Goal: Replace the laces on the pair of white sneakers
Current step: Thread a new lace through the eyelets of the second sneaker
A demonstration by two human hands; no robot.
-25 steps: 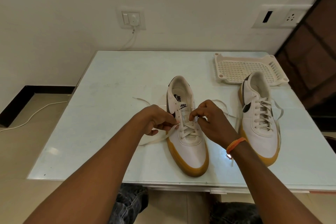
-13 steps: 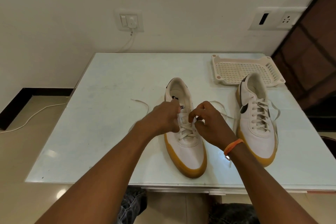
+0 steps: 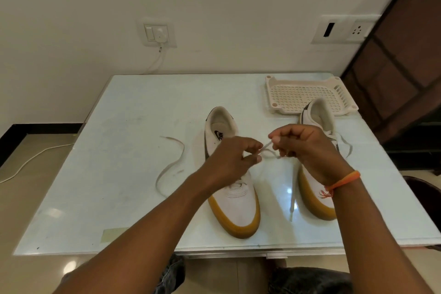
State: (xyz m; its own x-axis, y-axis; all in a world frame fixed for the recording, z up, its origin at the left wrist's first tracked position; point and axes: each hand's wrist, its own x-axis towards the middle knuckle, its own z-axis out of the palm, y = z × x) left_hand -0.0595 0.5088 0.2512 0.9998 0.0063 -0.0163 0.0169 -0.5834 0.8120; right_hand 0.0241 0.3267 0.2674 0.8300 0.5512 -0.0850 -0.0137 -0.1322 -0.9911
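- far left of the near sneaker (image 3: 232, 193), a loose lace end (image 3: 170, 162) curls on the glass table (image 3: 119, 126); snag it with your forearm and it drags.
- your left hand (image 3: 229, 162) sits over that sneaker's eyelets, fingertips pinching the lace (image 3: 268, 151).
- just right of the sneaker, your right hand (image 3: 307, 150) is curled, pinching the same lace; a tail hangs down toward the table.
- pull unevenly here and one end could run short, or slip back out of an eyelet.
- further right, the second sneaker (image 3: 317, 126) looks laced already, sitting against the white tray (image 3: 298, 93); your wrist is over it, so a wide tug could nudge it.
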